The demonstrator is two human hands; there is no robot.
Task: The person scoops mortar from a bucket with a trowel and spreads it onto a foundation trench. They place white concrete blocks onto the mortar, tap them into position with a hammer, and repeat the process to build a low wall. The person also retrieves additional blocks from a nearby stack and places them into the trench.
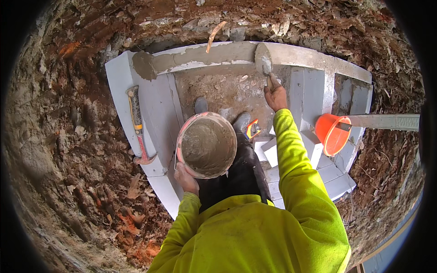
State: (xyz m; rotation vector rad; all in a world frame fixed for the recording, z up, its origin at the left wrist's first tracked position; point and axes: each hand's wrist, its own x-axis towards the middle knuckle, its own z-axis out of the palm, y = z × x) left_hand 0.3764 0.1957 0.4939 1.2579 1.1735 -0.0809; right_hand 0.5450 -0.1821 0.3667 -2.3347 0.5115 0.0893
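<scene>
My left hand (185, 178) grips the side of a mortar-smeared bucket (179, 154), which I hold in front of my legs. Wet grey mortar (207, 145) fills much of it. Ahead, my right hand (276, 97) is closed around the handle of a trowel (263, 58). Its rounded blade lies against the top of the far block wall (305, 58), with some mortar on it. A grey mortar layer (205, 55) runs along the wall top to the left of the blade, and a darker wet patch (144, 66) covers the far left corner.
A claw hammer (136, 123) lies on the left wall of pale blocks (157, 109). On the right, an orange bucket (325, 132) sits beside a metal bar (387, 121). Loose white blocks (271, 150) and a yellow-orange handled tool (252, 129) are near my feet. Rough earth (68, 150) surrounds the walls.
</scene>
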